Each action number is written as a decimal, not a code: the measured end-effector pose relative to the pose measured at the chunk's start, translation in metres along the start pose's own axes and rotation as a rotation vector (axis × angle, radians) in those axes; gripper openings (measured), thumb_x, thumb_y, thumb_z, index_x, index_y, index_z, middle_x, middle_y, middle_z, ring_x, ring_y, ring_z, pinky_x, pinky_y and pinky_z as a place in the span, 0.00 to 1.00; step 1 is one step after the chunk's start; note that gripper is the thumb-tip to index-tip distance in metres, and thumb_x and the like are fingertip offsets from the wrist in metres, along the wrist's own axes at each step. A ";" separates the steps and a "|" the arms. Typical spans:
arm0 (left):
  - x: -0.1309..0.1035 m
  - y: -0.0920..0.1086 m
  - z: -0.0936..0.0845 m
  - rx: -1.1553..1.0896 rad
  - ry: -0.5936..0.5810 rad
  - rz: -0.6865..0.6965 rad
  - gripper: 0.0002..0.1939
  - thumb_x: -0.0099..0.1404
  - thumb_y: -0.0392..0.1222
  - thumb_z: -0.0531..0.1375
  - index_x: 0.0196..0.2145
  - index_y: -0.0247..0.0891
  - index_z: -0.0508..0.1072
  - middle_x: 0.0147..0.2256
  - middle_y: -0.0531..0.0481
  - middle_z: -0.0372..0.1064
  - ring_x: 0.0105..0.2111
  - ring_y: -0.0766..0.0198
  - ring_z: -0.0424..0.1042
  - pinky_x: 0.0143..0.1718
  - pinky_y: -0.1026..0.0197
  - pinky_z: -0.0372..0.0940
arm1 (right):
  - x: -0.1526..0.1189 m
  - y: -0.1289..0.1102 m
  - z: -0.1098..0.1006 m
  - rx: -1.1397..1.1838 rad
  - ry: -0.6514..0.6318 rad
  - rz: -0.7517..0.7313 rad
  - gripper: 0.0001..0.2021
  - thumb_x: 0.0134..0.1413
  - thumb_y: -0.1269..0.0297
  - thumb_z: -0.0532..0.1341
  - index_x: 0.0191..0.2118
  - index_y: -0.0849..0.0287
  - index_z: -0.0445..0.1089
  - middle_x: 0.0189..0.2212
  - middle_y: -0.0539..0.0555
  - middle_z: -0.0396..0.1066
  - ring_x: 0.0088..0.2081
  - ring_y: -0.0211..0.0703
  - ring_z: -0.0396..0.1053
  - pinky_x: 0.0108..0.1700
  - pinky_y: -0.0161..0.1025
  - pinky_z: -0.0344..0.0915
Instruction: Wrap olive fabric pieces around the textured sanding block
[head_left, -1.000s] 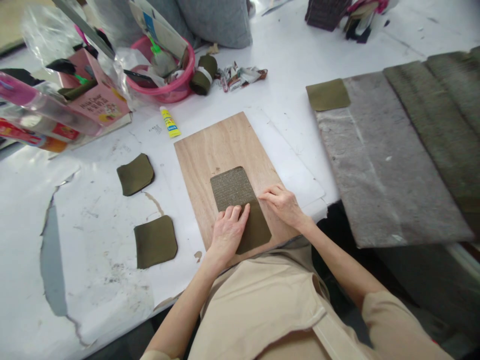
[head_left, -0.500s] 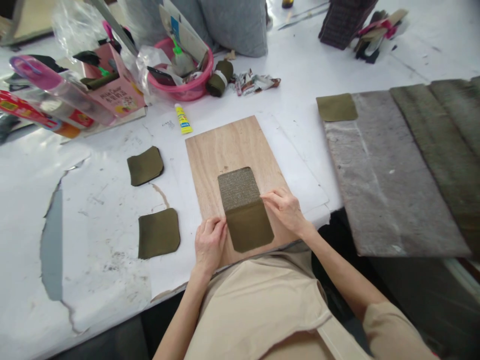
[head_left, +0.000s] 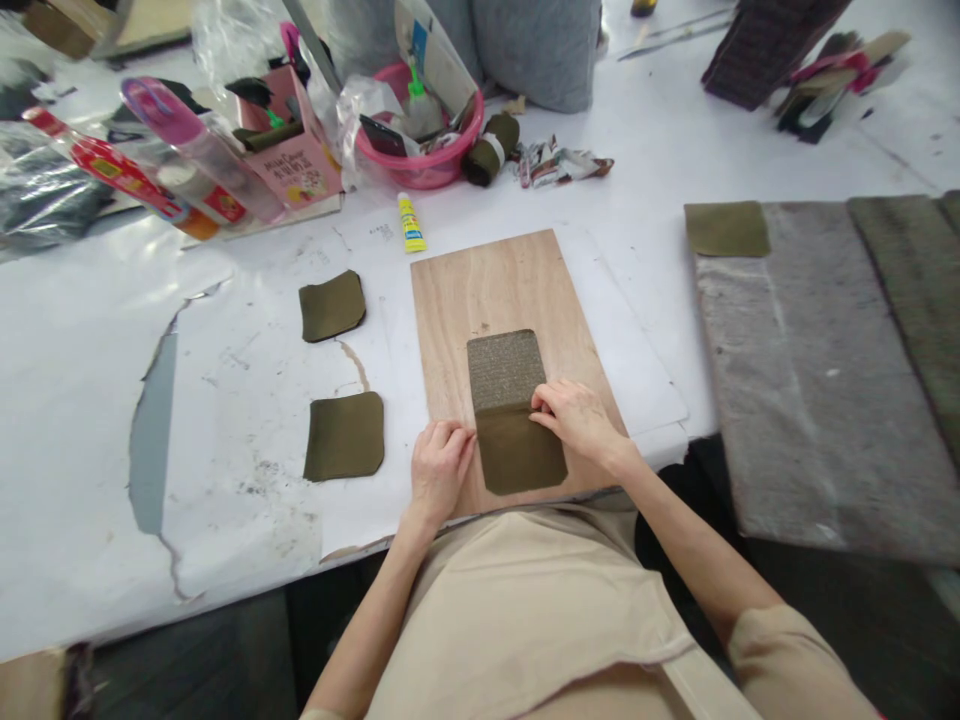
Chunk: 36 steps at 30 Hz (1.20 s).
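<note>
An olive fabric piece (head_left: 520, 450) lies on a wooden board (head_left: 495, 275), its upper part a speckled, rough grey-green patch (head_left: 506, 368) with rounded corners. My left hand (head_left: 441, 465) rests on the board with its fingers closed at the left edge of the piece, near the seam between the two parts. My right hand (head_left: 574, 415) is over the right end of that seam, thumb and forefinger pinched on the olive fabric. Two olive fabric stacks, one upper (head_left: 333, 306) and one lower (head_left: 344, 436), lie left of the board.
A yellow tube (head_left: 411, 223) lies behind the board. Farther back are a pink basket (head_left: 427, 172), an olive roll (head_left: 491, 149), crumpled wrappers (head_left: 566, 163), a pink box (head_left: 296, 168) and bottles (head_left: 124, 170). Large grey-brown sheets (head_left: 817, 370) lie at the right.
The view has shifted, so the table's things appear farther right. My right hand has moved inward from the right edge of the piece onto the fabric by the seam. My left hand stays at the left edge.
</note>
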<state>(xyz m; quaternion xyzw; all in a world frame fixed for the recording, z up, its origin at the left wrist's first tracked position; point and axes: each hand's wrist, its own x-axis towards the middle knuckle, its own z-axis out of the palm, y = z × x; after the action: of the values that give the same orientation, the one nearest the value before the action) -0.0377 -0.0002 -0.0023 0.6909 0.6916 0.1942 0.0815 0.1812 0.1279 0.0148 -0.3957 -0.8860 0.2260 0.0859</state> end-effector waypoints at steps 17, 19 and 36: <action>0.046 0.021 -0.005 -0.204 -0.138 0.232 0.13 0.72 0.43 0.51 0.38 0.38 0.74 0.33 0.49 0.71 0.36 0.61 0.68 0.40 0.57 0.63 | -0.034 -0.013 -0.002 1.116 0.186 0.373 0.12 0.50 0.58 0.68 0.37 0.55 0.67 0.33 0.49 0.71 0.36 0.40 0.71 0.39 0.37 0.69; 0.044 0.012 -0.009 -0.321 -0.179 0.156 0.13 0.72 0.44 0.52 0.36 0.39 0.74 0.33 0.49 0.70 0.36 0.63 0.68 0.39 0.59 0.63 | -0.034 -0.010 0.001 1.175 0.217 0.419 0.14 0.48 0.57 0.69 0.38 0.55 0.67 0.33 0.49 0.71 0.36 0.39 0.71 0.38 0.36 0.69; 0.042 0.029 -0.005 -0.635 -0.187 0.041 0.12 0.71 0.46 0.54 0.37 0.39 0.75 0.32 0.51 0.72 0.32 0.65 0.70 0.35 0.64 0.63 | -0.020 -0.032 -0.005 1.255 0.155 0.421 0.17 0.47 0.57 0.69 0.41 0.55 0.67 0.31 0.48 0.72 0.34 0.38 0.71 0.38 0.36 0.69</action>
<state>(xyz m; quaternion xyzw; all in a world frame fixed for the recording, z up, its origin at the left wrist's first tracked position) -0.0146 0.0400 0.0199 0.6597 0.5719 0.3375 0.3519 0.1753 0.0963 0.0348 -0.4503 -0.4816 0.6815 0.3176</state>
